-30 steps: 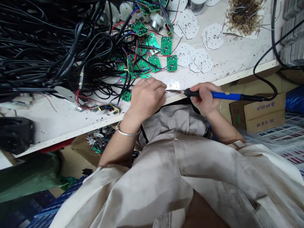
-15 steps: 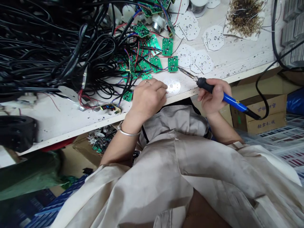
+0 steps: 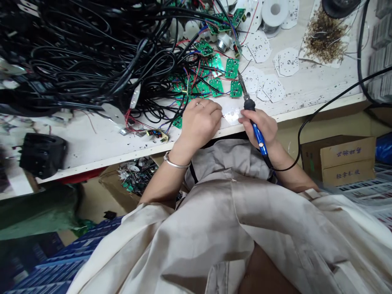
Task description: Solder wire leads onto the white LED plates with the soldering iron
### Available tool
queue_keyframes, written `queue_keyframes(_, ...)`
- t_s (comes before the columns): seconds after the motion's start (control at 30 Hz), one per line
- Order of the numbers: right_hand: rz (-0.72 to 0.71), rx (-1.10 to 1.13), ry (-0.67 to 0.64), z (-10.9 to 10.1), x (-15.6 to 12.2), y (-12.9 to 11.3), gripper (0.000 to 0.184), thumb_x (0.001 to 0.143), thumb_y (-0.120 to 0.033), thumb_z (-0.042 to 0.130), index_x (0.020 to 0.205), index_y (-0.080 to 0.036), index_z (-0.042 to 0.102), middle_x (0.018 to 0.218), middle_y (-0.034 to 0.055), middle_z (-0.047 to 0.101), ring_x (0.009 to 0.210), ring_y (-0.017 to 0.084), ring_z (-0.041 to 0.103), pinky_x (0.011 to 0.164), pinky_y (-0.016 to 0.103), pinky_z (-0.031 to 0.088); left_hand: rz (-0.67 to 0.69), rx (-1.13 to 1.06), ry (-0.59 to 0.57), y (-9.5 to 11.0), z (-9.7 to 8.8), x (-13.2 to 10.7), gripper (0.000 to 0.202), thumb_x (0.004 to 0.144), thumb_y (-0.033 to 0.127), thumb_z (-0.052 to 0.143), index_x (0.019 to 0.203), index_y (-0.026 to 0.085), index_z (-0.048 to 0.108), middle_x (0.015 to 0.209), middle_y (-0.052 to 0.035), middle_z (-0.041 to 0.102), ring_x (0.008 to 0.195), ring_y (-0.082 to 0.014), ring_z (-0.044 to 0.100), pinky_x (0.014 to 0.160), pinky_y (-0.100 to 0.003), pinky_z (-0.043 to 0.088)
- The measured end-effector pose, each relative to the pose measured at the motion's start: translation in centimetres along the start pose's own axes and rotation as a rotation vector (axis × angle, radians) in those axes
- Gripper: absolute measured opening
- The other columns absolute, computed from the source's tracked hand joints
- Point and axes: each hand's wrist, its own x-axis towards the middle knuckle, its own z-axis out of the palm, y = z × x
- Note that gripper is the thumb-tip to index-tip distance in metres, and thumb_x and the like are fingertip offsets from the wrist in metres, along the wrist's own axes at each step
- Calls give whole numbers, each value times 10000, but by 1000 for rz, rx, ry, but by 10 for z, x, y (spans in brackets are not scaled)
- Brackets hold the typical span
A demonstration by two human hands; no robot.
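Note:
My right hand (image 3: 260,126) is closed round a blue-handled soldering iron (image 3: 255,124), its metal tip pointing up and away toward the green circuit boards (image 3: 232,67). My left hand (image 3: 199,122) rests curled at the bench's front edge, fingertips pinched beside a white round LED board (image 3: 232,116) that lies between the two hands. What the left fingers pinch is too small to name. A silver bangle sits on my left wrist.
A big tangle of black cables (image 3: 92,53) covers the left of the white bench (image 3: 306,85). More white LED boards (image 3: 288,61), a solder spool (image 3: 272,10) and a brown wire-scrap pile (image 3: 324,26) lie behind. Cardboard boxes (image 3: 339,159) stand below right.
The soldering iron swung from lying level at the LED board, tip to the left, to pointing up and away. My right hand moved in next to the board. The view shifted right.

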Motion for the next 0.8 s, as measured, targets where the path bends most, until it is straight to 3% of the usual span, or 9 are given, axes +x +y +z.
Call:
queue_keyframes(0.13, -43, -15, 66, 0, -3, -8, 238, 1006, -312, 480, 1198, -241, 601, 961, 32, 771, 860, 164, 726, 716, 275, 570, -27, 40, 10, 2, 3, 3, 323, 1043, 254, 408, 986, 197, 721, 1094, -81, 745, 1036, -250, 650, 990, -487, 462)
queue_keyframes(0.33, -26, -48, 278, 3, -16, 5, 289, 930, -350, 566, 1193, -260, 647, 919, 127, 793, 879, 240, 730, 745, 369, 575, -54, 64, -126, 15, -2, 4, 345, 1068, 224, 360, 1030, 181, 700, 1157, -106, 718, 1112, -228, 635, 1025, -456, 449)
queue_keyframes(0.4, 29, -64, 207, 9, -24, 18, 346, 899, -391, 598, 1212, -259, 662, 931, 175, 799, 875, 295, 739, 746, 445, 571, -38, 79, -155, 19, -2, 5, 339, 1073, 221, 360, 1055, 182, 696, 1177, -108, 717, 1137, -218, 639, 1046, -447, 450)
queue_keyframes(0.5, 89, -118, 276, 22, -34, 37, 324, 856, -549, 559, 972, -282, 701, 690, 164, 764, 647, 305, 699, 640, 489, 558, 0, 125, -152, 24, -5, 4, 345, 1074, 188, 348, 1089, 177, 693, 1234, -109, 715, 1181, -214, 644, 1070, -438, 459)
queue_keyframes(0.57, 115, -167, 321, 29, -39, 45, 357, 850, -599, 518, 875, -287, 690, 592, 165, 723, 599, 298, 681, 615, 487, 555, 41, 170, -74, 28, -16, -7, 357, 1081, 187, 333, 1107, 196, 689, 1286, -73, 713, 1212, -191, 645, 1093, -417, 468)
queue_keyframes(0.67, 21, -210, 391, 32, -40, 49, 288, 825, -536, 549, 875, -289, 689, 572, 161, 715, 566, 280, 674, 551, 438, 531, 63, 180, 233, 20, -53, -46, 339, 1100, 249, 313, 1137, 273, 648, 1219, 19, 745, 1214, -96, 634, 1104, -340, 494)
queue_keyframes(0.7, -14, -220, 410, 33, -40, 49, 271, 810, -517, 560, 881, -289, 689, 579, 159, 720, 555, 275, 670, 530, 424, 519, -4, 164, 376, 8, -67, -63, 324, 1097, 252, 306, 1146, 269, 626, 1151, 16, 756, 1187, -79, 636, 1060, -321, 523)
queue_keyframes(0.73, -20, -234, 412, 33, -40, 49, 276, 798, -515, 560, 882, -287, 690, 596, 165, 727, 554, 274, 672, 523, 420, 514, -212, 182, 455, -9, -81, -83, 300, 1101, 265, 314, 1165, 241, 606, 1159, -9, 747, 1198, -90, 626, 1033, -341, 539)
queue_keyframes(0.8, 31, -261, 391, 35, -40, 51, 323, 799, -561, 519, 828, -281, 678, 580, 177, 712, 538, 277, 660, 513, 426, 504, -745, 310, 641, -58, -100, -123, 460, 1126, 332, 171, 1127, 215, 615, 1142, -31, 721, 1233, -142, 595, 1034, -455, 498)
